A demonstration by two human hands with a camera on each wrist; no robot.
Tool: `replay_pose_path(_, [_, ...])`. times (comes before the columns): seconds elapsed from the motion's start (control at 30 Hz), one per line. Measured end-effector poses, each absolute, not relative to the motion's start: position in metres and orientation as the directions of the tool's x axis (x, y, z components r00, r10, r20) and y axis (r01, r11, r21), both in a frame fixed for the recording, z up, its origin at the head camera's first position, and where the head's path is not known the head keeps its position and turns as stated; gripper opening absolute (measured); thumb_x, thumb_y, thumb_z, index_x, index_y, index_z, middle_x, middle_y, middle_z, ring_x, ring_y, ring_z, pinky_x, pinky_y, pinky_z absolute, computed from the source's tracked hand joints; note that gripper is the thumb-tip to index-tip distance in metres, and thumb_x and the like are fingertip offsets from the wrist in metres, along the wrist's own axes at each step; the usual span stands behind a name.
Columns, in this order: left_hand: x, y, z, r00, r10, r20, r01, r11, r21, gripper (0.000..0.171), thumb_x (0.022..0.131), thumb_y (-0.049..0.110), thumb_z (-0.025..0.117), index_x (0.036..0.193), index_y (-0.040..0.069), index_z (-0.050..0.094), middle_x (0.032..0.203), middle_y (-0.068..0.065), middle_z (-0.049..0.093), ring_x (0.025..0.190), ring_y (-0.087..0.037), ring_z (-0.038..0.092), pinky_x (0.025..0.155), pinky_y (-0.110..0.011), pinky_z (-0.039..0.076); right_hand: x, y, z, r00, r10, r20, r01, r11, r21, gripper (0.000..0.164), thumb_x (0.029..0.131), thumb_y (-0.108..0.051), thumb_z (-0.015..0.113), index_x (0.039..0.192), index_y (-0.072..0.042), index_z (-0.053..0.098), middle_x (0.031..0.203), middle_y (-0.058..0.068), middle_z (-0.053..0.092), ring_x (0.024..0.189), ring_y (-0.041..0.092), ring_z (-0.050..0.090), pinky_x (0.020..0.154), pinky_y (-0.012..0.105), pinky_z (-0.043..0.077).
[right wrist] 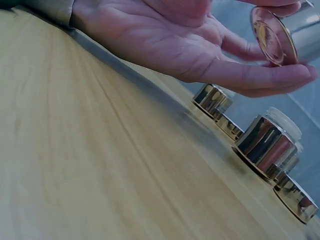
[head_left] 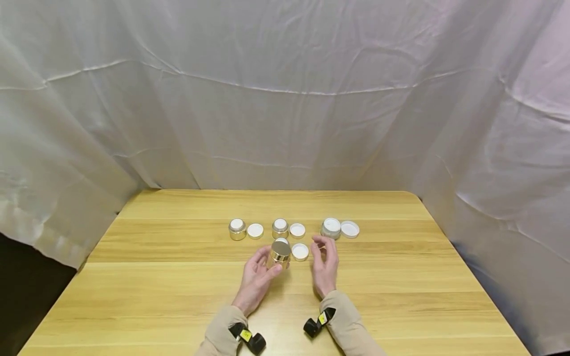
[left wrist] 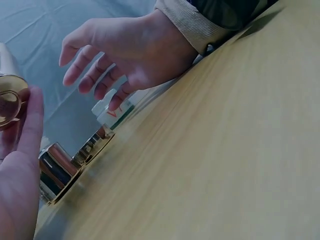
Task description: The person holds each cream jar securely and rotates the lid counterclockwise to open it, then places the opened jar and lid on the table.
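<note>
My left hand (head_left: 256,281) grips a gold jar (head_left: 280,257) with a shiny gold lid on, raised over the front of the table. In the right wrist view its round gold base (right wrist: 272,37) faces the camera, tilted. My right hand (head_left: 326,267) holds nothing; its fingers are loosely bent, to the right of the jar. Just behind the held jar another jar (head_left: 281,240) is mostly hidden, with an upturned white-lined lid (head_left: 300,252) beside it.
Further back stand two gold jars, one left (head_left: 237,235) and one middle (head_left: 280,232), each with an upturned lid to its right. A pale jar (head_left: 331,232) and its lid (head_left: 350,229) are at the right. A grey curtain (head_left: 285,123) hangs behind the wooden table (head_left: 178,296).
</note>
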State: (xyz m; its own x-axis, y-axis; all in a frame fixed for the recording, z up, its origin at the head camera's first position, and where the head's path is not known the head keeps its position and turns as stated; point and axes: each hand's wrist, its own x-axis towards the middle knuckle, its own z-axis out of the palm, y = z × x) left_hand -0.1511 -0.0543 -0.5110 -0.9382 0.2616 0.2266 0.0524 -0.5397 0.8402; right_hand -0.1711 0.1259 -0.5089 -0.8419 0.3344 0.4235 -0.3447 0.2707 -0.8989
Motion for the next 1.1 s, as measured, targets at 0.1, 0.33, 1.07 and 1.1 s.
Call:
replay_pose_path(0.1, [-0.151,-0.056,-0.511,-0.926,0.309,0.219,0.012,-0.554,0.832,0.042,0.091,0.0,0.067,0.127,0.012,0.049,0.131,0.001,0.058,0.122,-0.012,0.062,0.109,-0.032,0.052,-0.17,0.124,-0.508,-0.809,0.333,0.485,-0.393,0.307,-0.867,0.015,0.095,0.0,0.059,0.108,0.004,0.065,0.105,0.019,0.062,0.095,0.01,0.052,0.086,0.022,0.048])
replay_pose_path(0.33, [-0.15,-0.058,-0.51,-0.893,0.414,0.178,-0.072,-0.521,0.85,0.035,0.097,0.008,0.064,0.129,0.017,0.054,0.132,0.0,0.058,0.122,-0.014,0.062,0.109,-0.033,0.051,-0.16,0.119,-0.497,-0.669,0.253,0.699,-0.6,0.37,-0.709,0.01,0.083,0.018,0.057,0.091,0.016,0.063,0.091,0.031,0.063,0.087,0.017,0.059,0.082,0.027,0.052])
replay_pose_path(1.07, [-0.153,-0.057,-0.512,-0.813,0.578,0.07,-0.244,-0.447,0.861,0.058,0.109,0.02,0.04,0.153,-0.01,0.018,0.137,0.011,0.059,0.125,-0.003,0.058,0.109,-0.029,0.049,-0.17,0.12,-0.52,-0.333,-0.074,0.94,-0.914,0.269,-0.302,0.024,0.086,-0.009,0.075,0.098,0.011,0.068,0.1,0.031,0.068,0.094,0.037,0.069,0.102,0.026,0.055])
replay_pose_path(1.1, [-0.153,-0.057,-0.512,-0.815,0.576,0.066,-0.245,-0.445,0.861,0.058,0.109,0.021,0.039,0.153,-0.011,0.018,0.134,0.014,0.06,0.124,-0.004,0.059,0.108,-0.028,0.05,-0.17,0.12,-0.52,-0.323,-0.089,0.942,-0.918,0.269,-0.29,0.025,0.087,-0.011,0.076,0.098,0.011,0.069,0.1,0.031,0.068,0.094,0.038,0.069,0.101,0.027,0.056])
